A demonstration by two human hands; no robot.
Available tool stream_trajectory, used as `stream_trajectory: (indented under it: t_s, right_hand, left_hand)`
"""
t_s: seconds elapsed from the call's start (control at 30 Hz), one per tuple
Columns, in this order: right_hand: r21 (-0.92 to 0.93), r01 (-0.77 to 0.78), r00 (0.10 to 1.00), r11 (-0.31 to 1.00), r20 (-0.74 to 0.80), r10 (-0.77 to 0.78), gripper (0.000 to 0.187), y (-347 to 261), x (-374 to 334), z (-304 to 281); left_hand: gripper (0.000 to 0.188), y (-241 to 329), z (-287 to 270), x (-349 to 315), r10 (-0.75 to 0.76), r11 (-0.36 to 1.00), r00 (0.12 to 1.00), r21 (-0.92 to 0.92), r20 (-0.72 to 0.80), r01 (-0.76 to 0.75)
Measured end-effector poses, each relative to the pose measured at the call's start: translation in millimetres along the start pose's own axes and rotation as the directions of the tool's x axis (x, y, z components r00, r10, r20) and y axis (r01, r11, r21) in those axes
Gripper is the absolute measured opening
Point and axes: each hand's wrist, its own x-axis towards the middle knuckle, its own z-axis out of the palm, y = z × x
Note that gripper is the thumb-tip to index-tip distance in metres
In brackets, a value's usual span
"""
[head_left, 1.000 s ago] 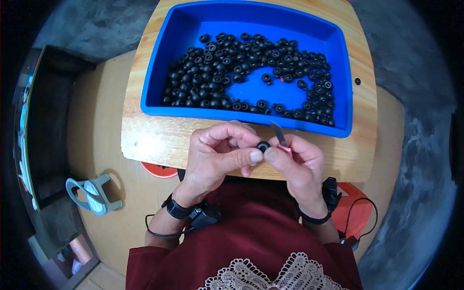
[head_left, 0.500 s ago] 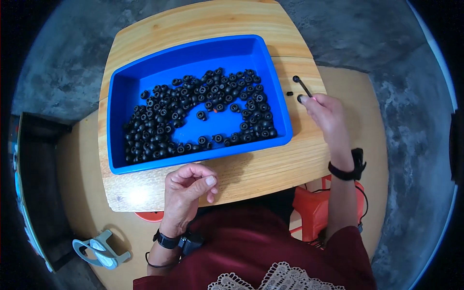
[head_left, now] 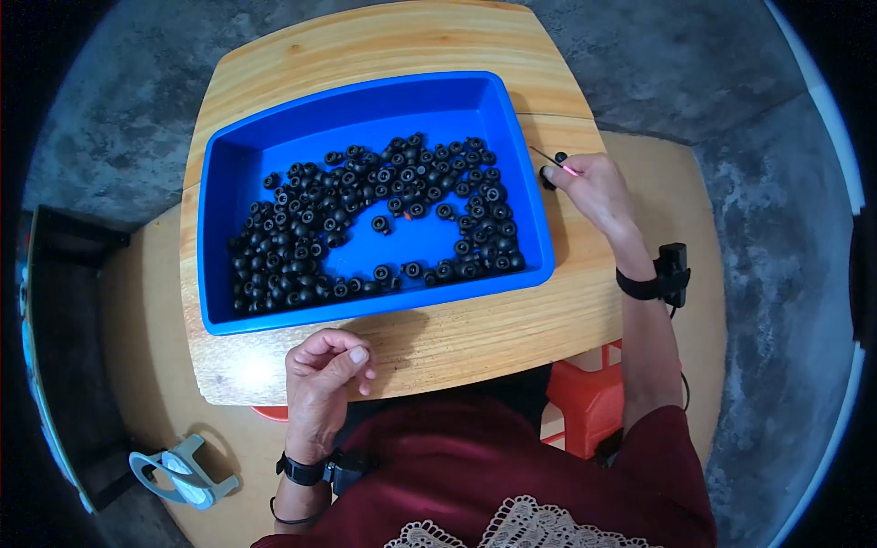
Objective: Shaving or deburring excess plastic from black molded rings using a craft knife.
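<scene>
My right hand (head_left: pixel 594 190) is closed on a thin rod-like tool (head_left: pixel 552 160) with a dark shaft and a glint of pink near the fingers. Its tip points up and left toward the blue tray's right wall. Small black parts (head_left: pixel 547 178) show by the fingertips; whether they are held or lie on the table I cannot tell. Just beyond the hand is a round black piece (head_left: pixel 560 158). My left hand (head_left: pixel 324 370) hovers at the table's front edge, fingers curled and thumb against them, with nothing seen in it.
A blue tray (head_left: pixel 384 310) fills much of the wooden table (head_left: pixel 512 315) and holds many small round black parts (head_left: pixel 301 215), with a tiny orange bit among them. A red stool (head_left: pixel 589 402) stands at the right below the table. On the floor at left lies a grey-green object (head_left: pixel 187 470).
My right hand has moved up and left, and the tool has swung to point toward the tray. My left hand has shifted slightly left and down, still curled.
</scene>
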Motion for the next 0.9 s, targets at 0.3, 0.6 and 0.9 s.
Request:
stream_trajectory:
  t_s: [0.3, 0.6, 0.9]
  right_hand:
    - [0.224, 0.051, 0.997, 0.973, -0.063, -0.038, 0.041, 16, -1, -10]
    - [0.459, 0.395, 0.907, 0.796, -0.333, -0.259, 0.022, -47, -57, -14]
    - [-0.217, 0.531, 0.848, 0.819, 0.147, -0.510, 0.015, -121, -65, 25]
  left_hand:
    - [0.010, 1, 3, 2, -0.007, 1.000, 1.000, 0.001, 0.002, 0.007]
    - [0.011, 2, 3, 5, -0.023, 1.000, 1.000, -0.020, 0.007, 0.023]
    - [0.005, 3, -4, 2, -0.035, 0.994, 0.999, -0.105, 0.013, 0.036]
